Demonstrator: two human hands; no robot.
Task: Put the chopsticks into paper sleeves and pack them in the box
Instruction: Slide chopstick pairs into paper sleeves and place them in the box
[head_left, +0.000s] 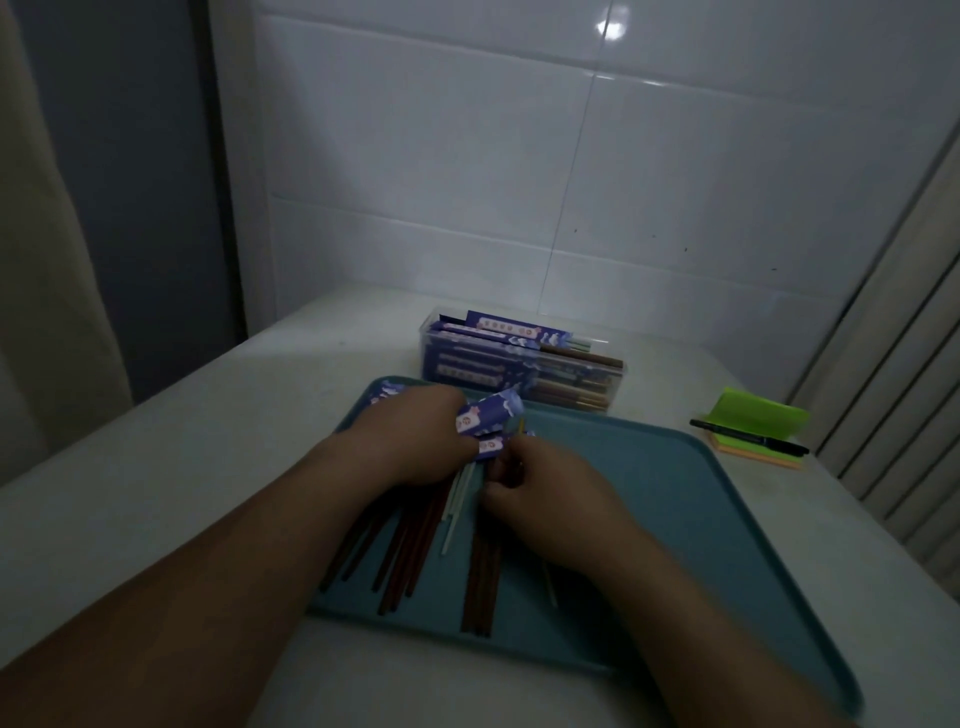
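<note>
A blue-green tray (675, 493) lies on a pale table (156, 467); the 2 hands are over the far left part of the tray. The left hand (415, 436) is curled round a purple paper sleeve (488, 418); the sleeve is bent and sticks out of the fist toward the middle of the tray. More purple sleeves (383, 395) peek out behind this hand, at the far left corner of the tray.

The right hand (550, 501) is just beside the left hand, close to the end of the sleeve; its fingers are curled tight and pinch a brown pair (480, 571) of chopsticks; the pair runs from under the fingers back to the near edge of the tray. The light is dim, so the fingertips are hard to see.

Loose chopsticks (400, 551), dark red and brown, lie on the tray under the left wrist and fan out toward the near edge; a few white ones (456, 501) lie between the 2 hands.

A clear box (615, 384) stands on the table just past the far edge of the tray; it holds chopsticks in purple sleeves, lying flat. Beside the far right corner of the tray sits a green pad of sticky notes (753, 413) with 1 black pen (748, 438) on it.
</note>
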